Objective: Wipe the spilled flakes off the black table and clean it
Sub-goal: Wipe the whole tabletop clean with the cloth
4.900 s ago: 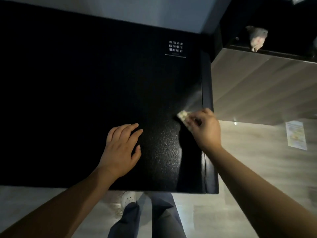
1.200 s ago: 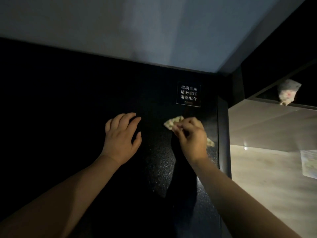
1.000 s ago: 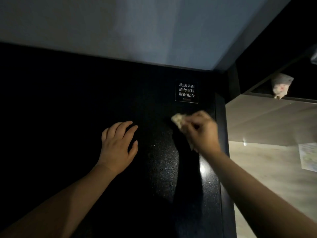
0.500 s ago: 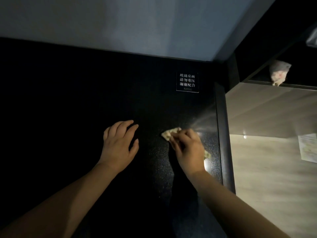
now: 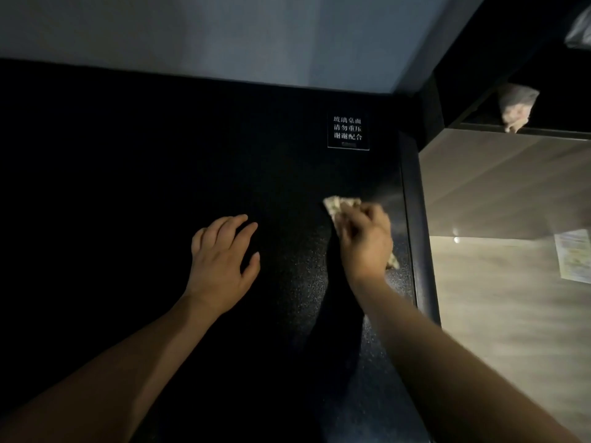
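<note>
Dim light falls across a black speckled worktop (image 5: 134,193) set against a pale wall (image 5: 256,36). A crumpled beige cloth (image 5: 336,204) is gripped in the curled fingers of the right hand (image 5: 364,243) and pressed to the surface near the right edge, below a small printed sign (image 5: 348,132). The left hand (image 5: 220,266) is laid flat, fingers straight, holding nothing. Loose flakes cannot be told from the speckle. Overlapping strokes under light, even pressure are judged best, with debris gathered into the cloth rather than pushed off.

Dim pic, light from right w/ glare on black table (image 5: 396,199), left half near black, right hand (image 5: 363,241) motion-blurred.
</note>
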A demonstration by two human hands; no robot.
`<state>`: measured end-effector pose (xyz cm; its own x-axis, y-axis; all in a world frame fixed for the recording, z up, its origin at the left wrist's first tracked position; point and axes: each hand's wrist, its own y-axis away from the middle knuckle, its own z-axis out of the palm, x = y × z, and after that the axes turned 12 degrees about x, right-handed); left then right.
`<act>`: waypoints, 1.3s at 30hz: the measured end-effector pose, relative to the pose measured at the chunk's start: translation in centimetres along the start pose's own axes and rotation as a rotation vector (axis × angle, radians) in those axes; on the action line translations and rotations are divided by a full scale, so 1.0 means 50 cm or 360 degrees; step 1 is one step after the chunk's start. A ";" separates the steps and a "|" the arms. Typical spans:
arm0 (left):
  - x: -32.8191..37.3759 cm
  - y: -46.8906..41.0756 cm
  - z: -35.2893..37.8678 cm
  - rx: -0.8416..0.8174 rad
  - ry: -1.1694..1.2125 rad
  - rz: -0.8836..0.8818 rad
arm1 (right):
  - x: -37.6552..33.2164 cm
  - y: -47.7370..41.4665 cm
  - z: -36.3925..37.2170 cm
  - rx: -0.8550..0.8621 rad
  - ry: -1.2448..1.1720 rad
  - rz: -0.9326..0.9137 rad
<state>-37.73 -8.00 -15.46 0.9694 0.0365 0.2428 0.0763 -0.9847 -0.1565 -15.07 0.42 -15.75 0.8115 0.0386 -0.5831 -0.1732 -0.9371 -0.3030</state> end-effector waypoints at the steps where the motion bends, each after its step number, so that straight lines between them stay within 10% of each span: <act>1: -0.001 0.004 -0.001 -0.0001 -0.0002 0.0007 | -0.003 0.038 -0.014 0.0001 -0.0011 -0.0031; 7: -0.005 0.022 -0.011 -0.0037 0.0016 0.0048 | -0.010 0.132 -0.089 -0.0277 -0.0150 -0.0058; 28: -0.032 0.146 -0.038 -0.0104 0.0057 0.0186 | -0.009 0.191 -0.152 0.0089 0.0104 0.0204; 39: -0.007 0.224 -0.048 -0.0090 0.0008 0.0119 | -0.010 0.404 -0.179 -0.0173 -0.0115 -0.0124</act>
<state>-37.76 -19.46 -15.02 0.9707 -0.0381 0.2372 -0.0096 -0.9927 -0.1201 -13.98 -21.65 -14.82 0.7771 0.1337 -0.6151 -0.0467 -0.9622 -0.2682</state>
